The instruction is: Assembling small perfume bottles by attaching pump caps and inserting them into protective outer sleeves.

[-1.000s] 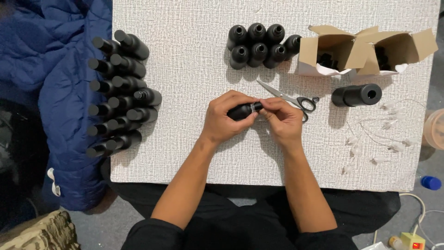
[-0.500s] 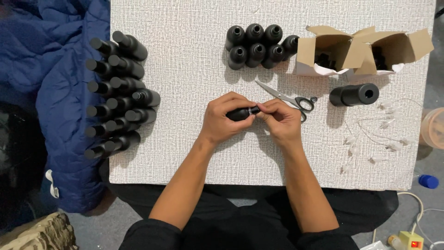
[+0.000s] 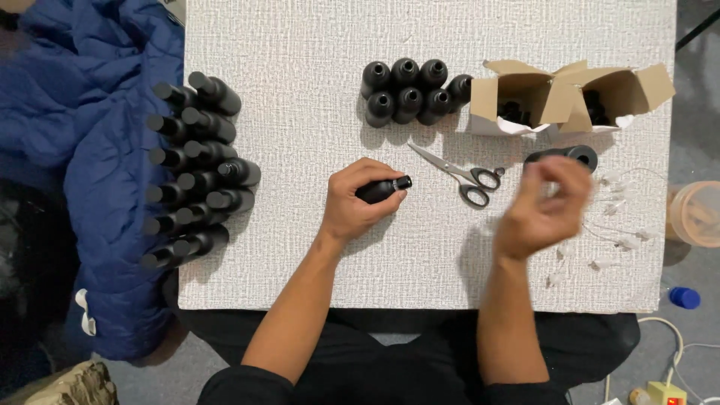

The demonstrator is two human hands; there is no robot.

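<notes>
My left hand (image 3: 354,201) grips a small black bottle (image 3: 384,188) at mid-tabletop. My right hand (image 3: 541,210), blurred with fingers curled, hovers nearer the right edge beside the scissors (image 3: 459,174); I cannot tell whether it holds anything.

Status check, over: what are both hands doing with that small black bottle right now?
Left hand gripping small black bottle, lying sideways over the white table. Right hand raised and blurred, apart from bottle, contents unclear. Scissors lying between the hands.

Bright, even overhead light, soft shadows under the bottles (image 3: 409,94), motion blur (only on the right hand (image 3: 544,206)).
</notes>
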